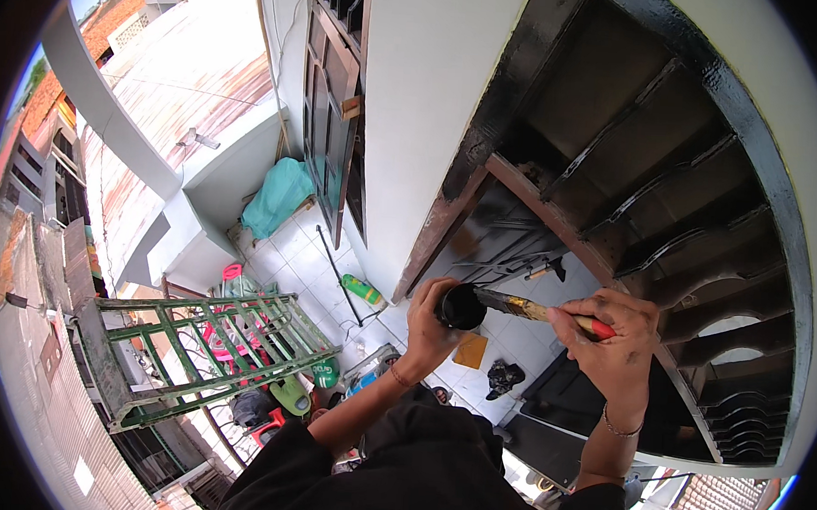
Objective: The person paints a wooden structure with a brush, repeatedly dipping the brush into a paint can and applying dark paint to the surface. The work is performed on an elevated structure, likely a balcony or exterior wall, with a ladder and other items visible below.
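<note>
My left hand is wrapped round a small paint can, its inside black. In my right hand is a paintbrush with a red-tipped handle, held level. Its dark bristles are at the can's rim; whether they dip inside I cannot tell. Right of my hands rises a slatted wooden transom, mostly coated in glossy black. The door frame below it still shows brown wood.
A green metal ladder stands at the left. On the tiled floor far below lie a green bottle, a black pole and a teal cloth bundle. A brown-framed window hangs ajar from the white wall.
</note>
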Tool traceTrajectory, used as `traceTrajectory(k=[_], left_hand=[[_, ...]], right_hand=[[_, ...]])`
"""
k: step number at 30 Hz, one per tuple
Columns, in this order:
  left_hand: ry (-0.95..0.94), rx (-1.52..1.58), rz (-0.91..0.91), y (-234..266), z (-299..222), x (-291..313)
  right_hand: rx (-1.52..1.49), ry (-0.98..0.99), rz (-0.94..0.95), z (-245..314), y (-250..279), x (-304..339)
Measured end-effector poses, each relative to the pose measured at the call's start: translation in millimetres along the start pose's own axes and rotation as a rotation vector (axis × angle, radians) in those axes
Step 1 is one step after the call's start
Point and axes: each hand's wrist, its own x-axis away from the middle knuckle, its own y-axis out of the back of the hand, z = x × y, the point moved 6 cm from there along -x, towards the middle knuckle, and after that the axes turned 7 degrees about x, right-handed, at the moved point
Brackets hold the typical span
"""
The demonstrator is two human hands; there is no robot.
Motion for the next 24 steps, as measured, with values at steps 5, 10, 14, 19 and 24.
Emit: traceTrajectory(k=[5,10,14,19,24], left_hand=[[-0.042,0.015,0.054,-39.6,-22.1,-4.0],[-0.063,0.029,0.091,-69.8,-51.6,-6.6],[-0.052,0.048,0.083,-86.3,-60.4,-1.3],[-0.066,0.031,0.072,-83.8,-56.4,-2.8],[-0.037,0.025,0.078,-72.6,-61.0,-6.1]], right_hand=[[0.03,0.082,0.139,-15.1,-2.1,3.5],[0.087,0.192,0.2,-38.2,-7.1,5.5],[0.075,0.215,0.214,-49.6,2.2,8.0],[0.202,0.124,0.162,-42.9,36.9,3.8],[0.161,0.152,0.169,-31.5,42.3,9.3]])
